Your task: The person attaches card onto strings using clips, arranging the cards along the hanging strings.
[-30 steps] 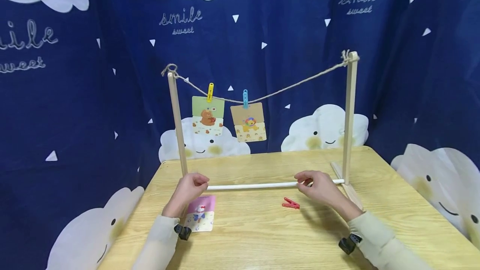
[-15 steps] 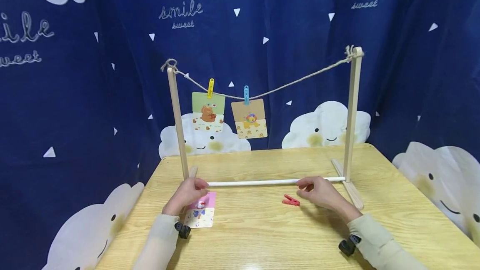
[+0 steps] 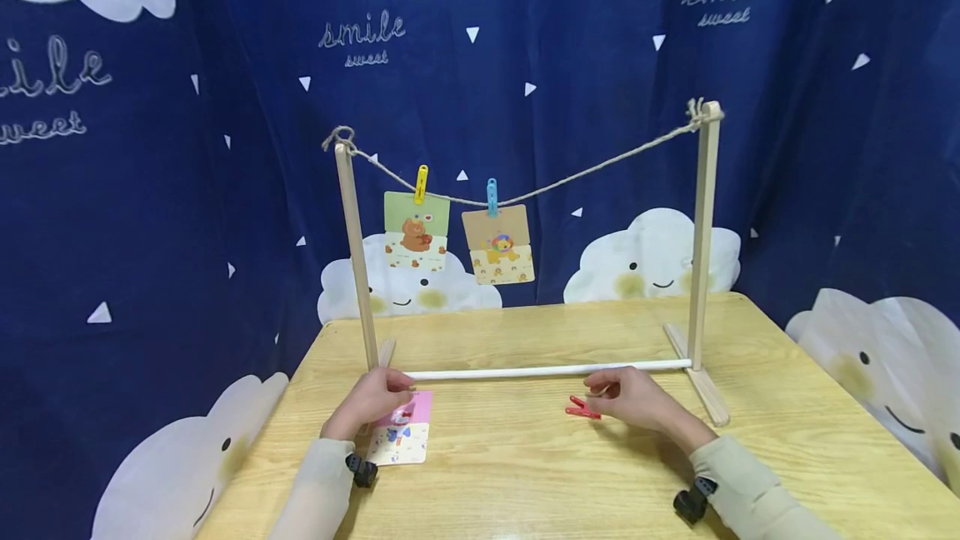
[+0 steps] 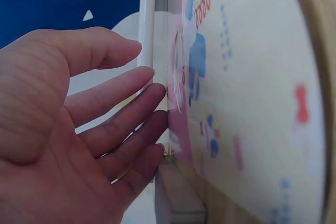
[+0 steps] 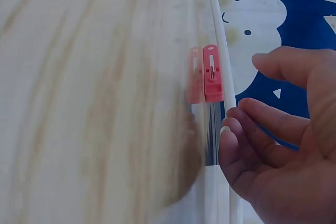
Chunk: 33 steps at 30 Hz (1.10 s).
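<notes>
My left hand (image 3: 381, 394) hovers over the pink-and-white picture card (image 3: 401, 444) lying on the table. In the left wrist view its fingers (image 4: 118, 93) are loosely bent and apart from the thumb, with nothing held. My right hand (image 3: 630, 397) is just right of the red clothespin (image 3: 577, 412) and partly covers it in the head view. The right wrist view shows that clothespin (image 5: 212, 74) beyond the fingertips, with a gap between thumb and fingers. On the sagging string (image 3: 600, 165) hang a green bear card (image 3: 415, 248) under a yellow clothespin (image 3: 422, 183) and a tan lion card (image 3: 501, 261) under a blue one.
The string is tied to a left wooden post (image 3: 354, 248) and a right wooden post (image 3: 703, 240). A white rod (image 3: 495, 372) joins them low down, behind my hands. A blue curtain (image 3: 247, 215) with clouds hangs behind the wooden table (image 3: 510, 473).
My right hand has come slightly left and closer to the red clothespin. My left hand has shifted only a little, staying near the card. The head view tilted slightly up and back down.
</notes>
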### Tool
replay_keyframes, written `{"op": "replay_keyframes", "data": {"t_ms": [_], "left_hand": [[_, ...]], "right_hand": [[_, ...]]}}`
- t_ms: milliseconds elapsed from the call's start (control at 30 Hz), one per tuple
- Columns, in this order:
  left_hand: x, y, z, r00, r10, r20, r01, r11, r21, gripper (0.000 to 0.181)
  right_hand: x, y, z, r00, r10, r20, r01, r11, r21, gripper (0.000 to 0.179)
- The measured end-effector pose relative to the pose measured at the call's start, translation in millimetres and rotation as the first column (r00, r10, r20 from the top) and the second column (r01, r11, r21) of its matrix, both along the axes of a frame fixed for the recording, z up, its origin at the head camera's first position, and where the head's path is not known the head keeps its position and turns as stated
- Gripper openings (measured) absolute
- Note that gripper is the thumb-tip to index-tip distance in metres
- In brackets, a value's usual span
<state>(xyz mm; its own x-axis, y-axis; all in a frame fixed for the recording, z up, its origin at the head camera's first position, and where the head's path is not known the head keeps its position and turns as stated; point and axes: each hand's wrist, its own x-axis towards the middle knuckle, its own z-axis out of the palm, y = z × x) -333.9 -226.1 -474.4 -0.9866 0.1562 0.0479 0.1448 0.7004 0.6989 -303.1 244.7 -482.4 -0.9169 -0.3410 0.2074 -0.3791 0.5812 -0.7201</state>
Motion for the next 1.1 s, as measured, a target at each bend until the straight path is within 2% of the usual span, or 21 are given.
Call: {"op": "replay_keyframes", "data": {"t_ms": [333, 767, 1100], "left_hand": [[-1.8, -4.0, -1.9, 1.000, 0.014, 0.018, -0.014, 1.000, 0.003, 0.025], [1.5, -8.2, -1.1, 0.998, -0.015, 0.056, 0.015, 1.000, 0.005, 0.044], [1.7, -4.9, -4.0, 0.998, -0.030, 0.052, 0.032, 0.999, -0.035, 0.041]], "right_hand": [[-1.7, -2.3, -4.6, 0.997, 0.069, 0.046, -0.066, 0.997, -0.047, 0.043], [-7.3, -6.3, -10.3, 0.994, 0.048, 0.100, -0.042, 0.997, -0.063, 0.043], [-8.9, -8.9, -10.2, 0.993, 0.065, 0.093, -0.061, 0.997, -0.050, 0.043]]}}
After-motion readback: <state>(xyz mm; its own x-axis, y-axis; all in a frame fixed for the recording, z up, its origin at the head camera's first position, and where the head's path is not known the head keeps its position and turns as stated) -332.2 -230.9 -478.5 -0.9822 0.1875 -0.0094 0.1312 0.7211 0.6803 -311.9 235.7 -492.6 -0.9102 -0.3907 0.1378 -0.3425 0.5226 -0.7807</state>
